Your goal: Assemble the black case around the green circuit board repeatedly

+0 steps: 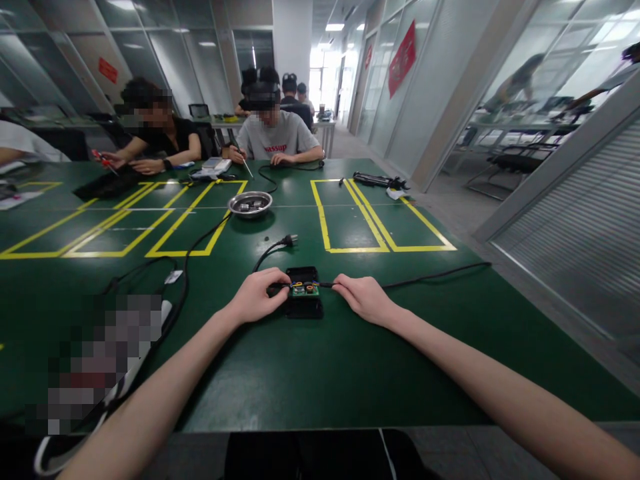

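Circuit board (pixel 306 291) on the worktop (pixel 300 373), squarely between the two hands: at 3 o'clock from the left hand (pixel 257 295), at 9 o'clock from the right hand (pixel 365 300). Seems longest along the 9-to-3 line. Lies nearer to the left hand, with fingertips right at the 9 o'clock edge; stands a little apart from the right hand, with a short stretch of black cable (pixel 327 285) bridging that gap. On the left, thumb and fingers pinched around a dark lead (pixel 276 289); on the right, fingers bunched tightly on the black cable. Flanked by two casing halves, far half (pixel 302 272) at 12 o'clock, near half (pixel 304 309) at 6 o'clock. At about 1 o'clock from the left hand, plug (pixel 289 241) on a bent cord. Turns, by judgement, on both pinches lining up with the board along that single crosswise line, least room on the left.
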`<control>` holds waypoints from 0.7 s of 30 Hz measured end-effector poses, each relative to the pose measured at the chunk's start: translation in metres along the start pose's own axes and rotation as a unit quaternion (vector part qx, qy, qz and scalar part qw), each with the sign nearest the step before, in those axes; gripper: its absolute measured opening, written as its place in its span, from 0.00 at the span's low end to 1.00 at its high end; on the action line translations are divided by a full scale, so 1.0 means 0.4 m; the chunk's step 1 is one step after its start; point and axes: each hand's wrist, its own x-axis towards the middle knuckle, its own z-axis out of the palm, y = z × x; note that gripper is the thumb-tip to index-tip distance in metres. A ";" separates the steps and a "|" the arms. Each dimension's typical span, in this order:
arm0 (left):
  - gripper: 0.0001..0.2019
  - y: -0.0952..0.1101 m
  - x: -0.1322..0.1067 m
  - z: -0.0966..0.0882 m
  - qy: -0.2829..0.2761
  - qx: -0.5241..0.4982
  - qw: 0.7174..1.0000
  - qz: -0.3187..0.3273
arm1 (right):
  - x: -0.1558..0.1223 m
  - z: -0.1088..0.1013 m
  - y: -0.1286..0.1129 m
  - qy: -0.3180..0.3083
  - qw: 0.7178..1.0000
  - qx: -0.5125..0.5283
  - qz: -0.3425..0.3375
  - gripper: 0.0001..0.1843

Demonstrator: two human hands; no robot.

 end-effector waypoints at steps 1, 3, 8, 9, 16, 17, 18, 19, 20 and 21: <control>0.07 0.005 -0.001 -0.002 0.003 -0.004 1.000 0.000 | -0.002 0.000 0.002 0.004 1.000 0.006 -0.005 0.17; 0.06 0.015 -0.003 -0.009 0.001 -0.014 1.000 0.003 | -0.006 0.000 0.006 0.006 1.000 0.013 -0.018 0.18; 0.05 0.035 -0.012 -0.027 -0.039 -0.042 0.998 -0.003 | -0.014 -0.001 0.011 -0.002 0.998 0.019 -0.057 0.18; 0.05 0.038 -0.014 -0.029 -0.047 -0.047 0.998 -0.007 | -0.015 -0.001 0.010 -0.003 0.998 0.022 -0.064 0.18; 0.05 0.043 -0.021 -0.032 -0.069 -0.058 0.996 -0.008 | -0.014 -0.007 0.003 -0.016 0.996 0.025 -0.079 0.18; 0.05 0.042 -0.022 -0.031 -0.069 -0.057 0.996 -0.006 | -0.014 -0.008 0.002 -0.019 0.996 0.024 -0.078 0.18; 0.05 0.041 -0.022 -0.030 -0.069 -0.056 0.996 -0.005 | -0.013 -0.008 0.002 -0.020 0.996 0.025 -0.078 0.18; 0.05 0.039 -0.022 -0.029 -0.071 -0.056 0.996 -0.005 | -0.013 -0.008 0.002 -0.021 0.996 0.025 -0.078 0.18; 0.05 0.038 -0.022 -0.027 -0.073 -0.056 0.996 -0.006 | -0.013 -0.007 0.002 -0.022 0.996 0.027 -0.078 0.17; 0.05 0.036 -0.023 -0.027 -0.073 -0.056 0.996 -0.008 | -0.013 -0.007 0.002 -0.022 0.996 0.030 -0.079 0.17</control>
